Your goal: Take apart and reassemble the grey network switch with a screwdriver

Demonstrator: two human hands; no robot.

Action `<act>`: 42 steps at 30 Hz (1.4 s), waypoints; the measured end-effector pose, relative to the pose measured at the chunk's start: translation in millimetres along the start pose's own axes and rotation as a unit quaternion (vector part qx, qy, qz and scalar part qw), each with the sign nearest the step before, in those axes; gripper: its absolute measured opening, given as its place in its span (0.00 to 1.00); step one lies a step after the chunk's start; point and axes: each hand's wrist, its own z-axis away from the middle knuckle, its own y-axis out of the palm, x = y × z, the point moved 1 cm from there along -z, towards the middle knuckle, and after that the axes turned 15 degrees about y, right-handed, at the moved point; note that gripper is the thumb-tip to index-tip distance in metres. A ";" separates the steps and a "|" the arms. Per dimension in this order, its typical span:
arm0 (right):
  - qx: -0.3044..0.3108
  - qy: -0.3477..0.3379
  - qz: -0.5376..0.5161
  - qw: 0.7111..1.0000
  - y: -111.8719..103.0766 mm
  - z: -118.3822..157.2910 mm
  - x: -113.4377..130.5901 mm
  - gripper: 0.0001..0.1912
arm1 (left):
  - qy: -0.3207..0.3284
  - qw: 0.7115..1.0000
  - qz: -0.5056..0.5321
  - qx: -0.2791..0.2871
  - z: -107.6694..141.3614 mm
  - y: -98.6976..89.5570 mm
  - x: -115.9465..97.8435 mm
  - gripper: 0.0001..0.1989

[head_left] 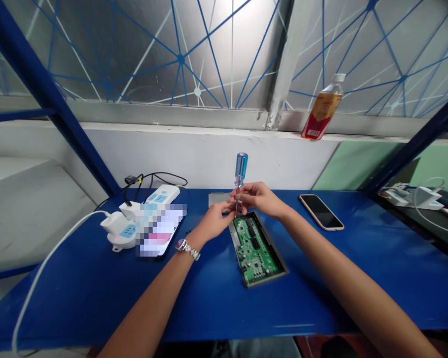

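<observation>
A screwdriver point(241, 166) with a clear blue handle stands upright over the far end of a green circuit board point(259, 253) set in a shallow metal case point(280, 271). My right hand point(263, 199) pinches the screwdriver's shaft below the handle. Close beside it, my left hand point(218, 216) has its thumb and fingers drawn together near the tip, at the case's far edge. What lies between those left fingers is too small and covered to make out. Behind the hands a flat grey plate point(217, 199) is partly hidden.
On the blue table point(209, 308), a white power strip point(123, 238) with plugs and cables stands left, beside a phone with a lit, blurred screen point(160, 231). A dark-screened phone point(321, 212) lies right. Small dark bits point(188, 231) lie near my left wrist. A drink bottle point(323, 109) leans on the window ledge.
</observation>
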 end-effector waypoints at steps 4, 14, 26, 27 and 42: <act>-0.009 0.009 -0.004 1.000 2.1 1.8 1.8 0.15 | -0.001 0.999 -0.031 -0.018 -0.6 1.4 -1.3 0.10; -0.111 -0.018 0.042 0.993 5.8 1.9 1.0 0.17 | -0.023 0.995 -0.063 -0.074 -2.0 1.5 -5.6 0.07; -0.024 -0.001 -0.035 0.999 2.5 -0.7 -4.1 0.20 | 0.005 1.000 0.001 -0.008 0.3 1.0 -0.9 0.12; -0.020 0.002 -0.035 0.999 3.0 -0.2 -3.2 0.20 | 0.006 1.000 0.003 -0.012 0.2 1.2 -0.7 0.12; -0.069 -0.007 0.023 0.997 -0.8 -0.3 -7.7 0.17 | -0.019 0.997 -0.058 -0.050 -0.8 0.9 -3.2 0.08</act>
